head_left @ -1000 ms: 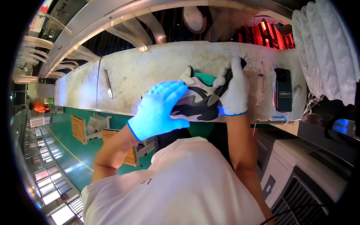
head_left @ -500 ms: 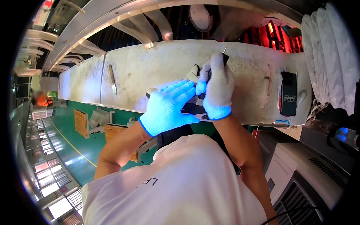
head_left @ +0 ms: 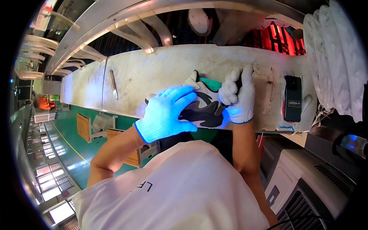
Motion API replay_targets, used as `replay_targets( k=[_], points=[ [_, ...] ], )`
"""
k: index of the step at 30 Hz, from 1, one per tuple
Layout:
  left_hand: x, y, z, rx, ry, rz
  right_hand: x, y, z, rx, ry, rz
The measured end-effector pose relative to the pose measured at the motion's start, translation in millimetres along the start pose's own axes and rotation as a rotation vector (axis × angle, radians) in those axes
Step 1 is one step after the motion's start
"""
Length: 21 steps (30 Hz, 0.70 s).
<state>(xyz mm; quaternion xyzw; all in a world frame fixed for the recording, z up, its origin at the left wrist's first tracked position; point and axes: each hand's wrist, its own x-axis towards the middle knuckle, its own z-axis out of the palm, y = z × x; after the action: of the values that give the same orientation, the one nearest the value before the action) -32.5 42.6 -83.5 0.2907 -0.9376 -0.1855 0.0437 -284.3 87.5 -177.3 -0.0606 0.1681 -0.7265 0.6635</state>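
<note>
Knit cloth gloves (head_left: pixel 168 115), matt leather-look shoe (head_left: pixel 203 109) — scuffed, stained worktop (head_left: pixel 153 73)

Grey-white-teal sneaker (head_left: pixel 203 105) sideways on workbench (head_left: pixel 153 73)

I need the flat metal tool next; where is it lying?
In the head view, the metal tool lies alone on the white workbench, to the person's left of the gloved left hand.
</note>
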Motion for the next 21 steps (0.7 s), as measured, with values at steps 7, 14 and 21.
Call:
replay_targets(
  k=[7,14,21],
  points=[
    [53.3,11.3,-13.6,-0.061,-0.214,0.133,2.7,20.2,14.1,-0.113,-0.085,-0.07],
    [75.4,-2.9,-9.9,-0.214,-0.241,0.236,8.2,18.4,-14.3,0.241,-0.364,-0.044],
    [55.3,-0.1,2.4,-0.155,-0.124,0.228,-21.3,-41.0,-30.8,-0.315,-0.123,-0.189]
  ],
)
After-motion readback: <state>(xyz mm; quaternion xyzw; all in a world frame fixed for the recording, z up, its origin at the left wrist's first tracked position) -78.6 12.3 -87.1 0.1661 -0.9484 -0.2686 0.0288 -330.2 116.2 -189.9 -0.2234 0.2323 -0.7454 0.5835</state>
